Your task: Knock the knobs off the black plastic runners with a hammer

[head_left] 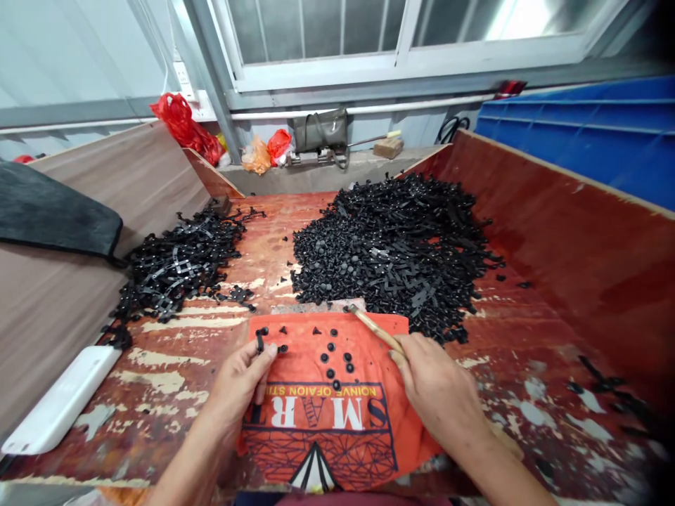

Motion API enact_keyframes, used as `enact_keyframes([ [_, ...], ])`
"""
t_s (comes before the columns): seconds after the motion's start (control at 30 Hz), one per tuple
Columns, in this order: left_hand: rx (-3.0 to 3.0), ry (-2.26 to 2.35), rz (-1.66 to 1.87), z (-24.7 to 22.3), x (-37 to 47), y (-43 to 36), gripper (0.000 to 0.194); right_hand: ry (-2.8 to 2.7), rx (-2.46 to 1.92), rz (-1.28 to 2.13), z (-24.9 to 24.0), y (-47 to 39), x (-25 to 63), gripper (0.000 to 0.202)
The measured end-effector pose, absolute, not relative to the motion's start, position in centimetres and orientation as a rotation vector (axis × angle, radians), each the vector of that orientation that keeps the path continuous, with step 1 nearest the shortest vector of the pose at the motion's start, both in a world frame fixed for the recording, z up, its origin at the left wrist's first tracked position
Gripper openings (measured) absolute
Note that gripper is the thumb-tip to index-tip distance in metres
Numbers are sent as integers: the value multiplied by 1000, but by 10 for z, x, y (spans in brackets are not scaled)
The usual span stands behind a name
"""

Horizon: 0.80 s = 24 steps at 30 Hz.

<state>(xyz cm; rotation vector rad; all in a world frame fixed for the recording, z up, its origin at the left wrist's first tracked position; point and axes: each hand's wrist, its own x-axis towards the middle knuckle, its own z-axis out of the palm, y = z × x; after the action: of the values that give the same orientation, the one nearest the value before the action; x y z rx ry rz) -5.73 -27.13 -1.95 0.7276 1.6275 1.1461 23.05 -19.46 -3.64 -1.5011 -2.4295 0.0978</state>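
Note:
My left hand (240, 383) pinches a small black linked plastic part (260, 341) between thumb and fingers at the upper left of an orange printed cloth (300, 337). In my right hand (440, 393) is a thin wooden stick (375, 327), pointing up and left, its dark tip just past the cloth's far edge. Several round black studs (330, 346) lie scattered on the cloth between my hands. Beyond it rises a big heap of black plastic parts (380, 239), with studs at its left and longer strips at its right.
A second pile of black linked pieces (179, 267) lies at the left. Wooden side boards (559, 197) flank the worn red table (169, 358). A white plastic case (63, 404) is at the near left, a blue crate (580, 133) at the back right.

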Motion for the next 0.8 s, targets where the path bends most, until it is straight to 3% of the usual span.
enact_keyframes([
  [0.2, 604, 1538, 1272, -17, -67, -296, 42, -2471, -1317, -12, -12, -186, 208, 21],
  [0.33, 538, 1488, 1296, -19, -65, -302, 41, -2631, -881, 345, 9, -176, 152, 18],
  [0.5, 544, 1436, 1299, -24, -62, -310, 42, -2733, -592, 492, 0, -162, 75, 12],
  [0.8, 400, 1338, 1454, -18, -69, -316, 35, -2454, -690, 960, 0, -154, 78, 19],
])
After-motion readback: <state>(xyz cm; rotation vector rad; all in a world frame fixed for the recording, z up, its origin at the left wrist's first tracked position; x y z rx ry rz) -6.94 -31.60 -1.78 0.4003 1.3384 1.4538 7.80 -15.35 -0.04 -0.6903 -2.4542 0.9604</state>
